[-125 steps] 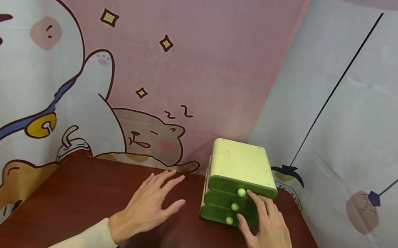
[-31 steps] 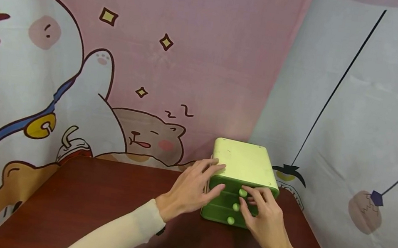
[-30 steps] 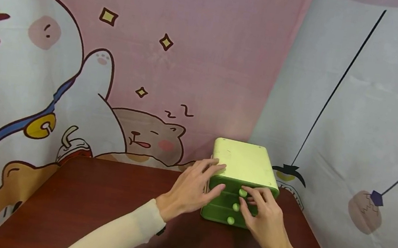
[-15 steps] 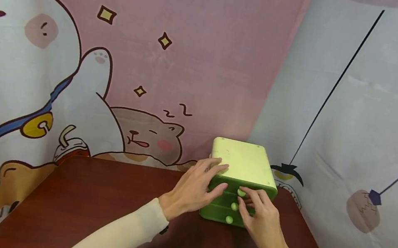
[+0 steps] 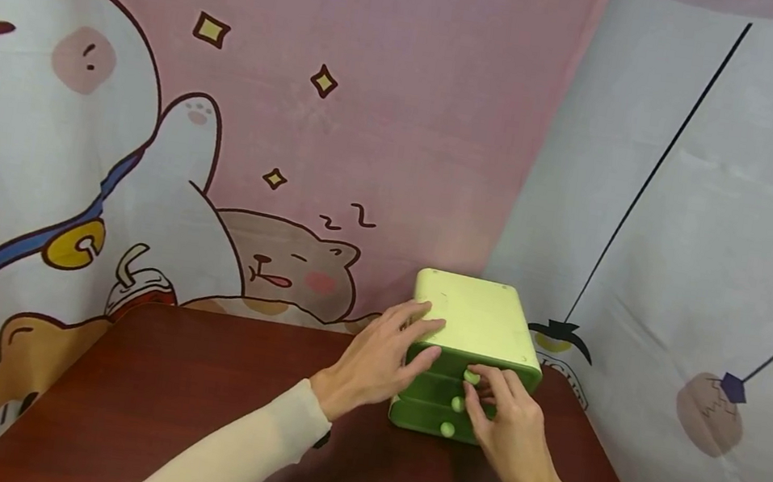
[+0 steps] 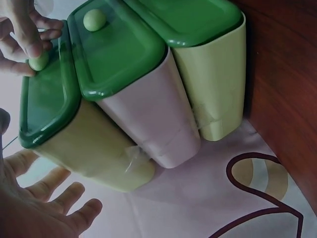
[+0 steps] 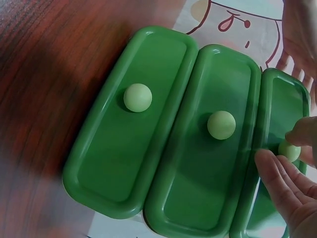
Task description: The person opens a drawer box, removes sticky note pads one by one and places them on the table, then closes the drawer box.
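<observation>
A small three-tier drawer unit [image 5: 473, 305] with a pale yellow top and green drawer fronts stands on the table. Each front carries a round pale green knob; the middle knob [image 7: 221, 125] and bottom knob [image 7: 137, 97] are untouched. My right hand [image 5: 512, 428] pinches the top drawer's knob [image 6: 38, 61] between thumb and fingers. At the unit's upper left edge is my left hand [image 5: 375, 353], fingers spread and reaching over the top corner. All the drawers sit flush. Yellow and pink side walls [image 6: 153, 114] with clear tape show in the left wrist view.
The unit stands near the back of a dark red-brown wooden table [image 5: 190, 394]. Behind it hangs a pink and white cloth [image 5: 403, 113] with cartoon cats, which continues along the right side.
Since the oldest frame, my left hand has moved right to the unit's upper left corner. My right fingers have closed on the top knob. Over the last second both hands stay nearly still.
</observation>
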